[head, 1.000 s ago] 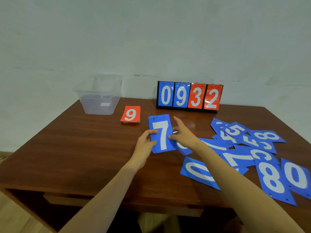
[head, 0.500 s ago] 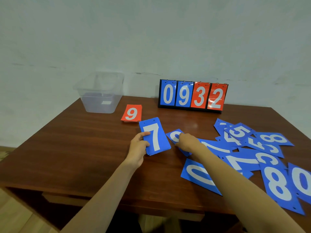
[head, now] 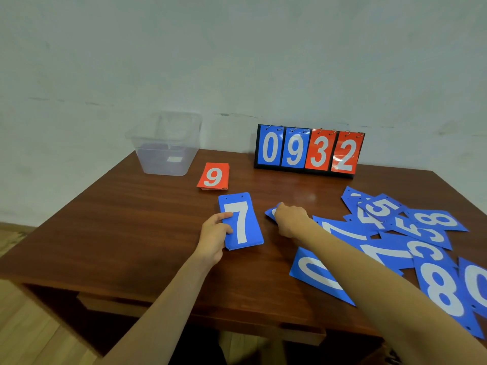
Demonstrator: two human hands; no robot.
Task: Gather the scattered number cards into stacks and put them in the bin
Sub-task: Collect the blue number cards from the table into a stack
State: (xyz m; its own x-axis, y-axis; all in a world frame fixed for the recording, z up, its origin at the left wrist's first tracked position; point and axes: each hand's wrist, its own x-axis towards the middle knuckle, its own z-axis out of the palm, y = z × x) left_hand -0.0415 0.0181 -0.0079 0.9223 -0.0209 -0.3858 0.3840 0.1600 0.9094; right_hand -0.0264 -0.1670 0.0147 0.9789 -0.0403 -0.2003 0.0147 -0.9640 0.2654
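**Head view: blue stack half built, next card under the right hand**

The left hand [head: 214, 235] grips the blue stack [head: 241, 222], which has a 7 on top. Its thumb lies across the face and it holds the stack near the middle of the table [head: 131, 219]. Just beside it, the right hand [head: 291, 219] has its fingers curled down over the end of a loose blue card [head: 271, 212] and seems to pinch it. Most of that card is hidden.

The step in hand looks like gathering the blues. Many scattered blue cards [head: 432, 285] overlap on the right. A red stack [head: 213, 176] showing a 9 waits near the clear bin [head: 166, 146], which is well apart at the far left corner.

Next, the pinched card likely needs lifting clear of its neighbours and squaring onto the 7.
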